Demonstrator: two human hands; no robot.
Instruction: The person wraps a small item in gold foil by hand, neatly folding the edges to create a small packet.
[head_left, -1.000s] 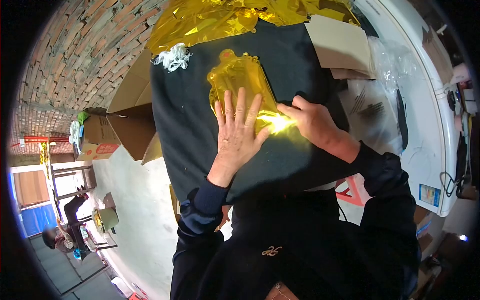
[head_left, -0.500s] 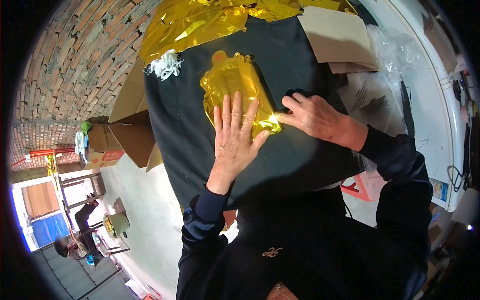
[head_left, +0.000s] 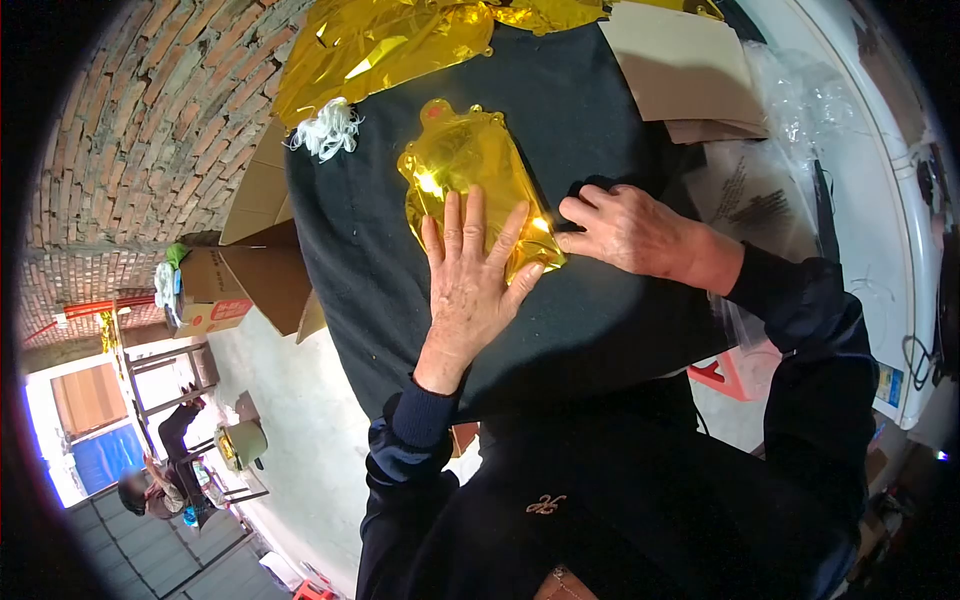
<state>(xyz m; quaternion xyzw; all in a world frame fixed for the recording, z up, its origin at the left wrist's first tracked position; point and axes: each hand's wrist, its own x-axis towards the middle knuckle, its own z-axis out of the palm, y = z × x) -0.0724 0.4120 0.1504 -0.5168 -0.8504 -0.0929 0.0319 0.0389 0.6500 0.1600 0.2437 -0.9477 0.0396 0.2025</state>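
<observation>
A folded gold foil balloon [head_left: 465,160] lies flat on the black cloth [head_left: 580,330], with small rounded tabs along its far edge. My left hand [head_left: 470,285] rests palm down on its near part, fingers spread. At the near right corner of the foil, my right hand [head_left: 630,235] is closed, with curled fingers and the fingertips at the edge. The exact grip of those fingertips is partly hidden.
More gold foil [head_left: 390,50] covers the far side, beside a bundle of white string [head_left: 328,130]. Cardboard sheets [head_left: 680,70] and clear plastic bags [head_left: 760,190] lie at the right. Cardboard boxes [head_left: 210,285] stand left; farther off, a person [head_left: 150,490] sits.
My right hand stays at the foil's corner with only a slight shift. The left hand remains flat on the foil, and the glints on it differ. The view has moved slightly.
</observation>
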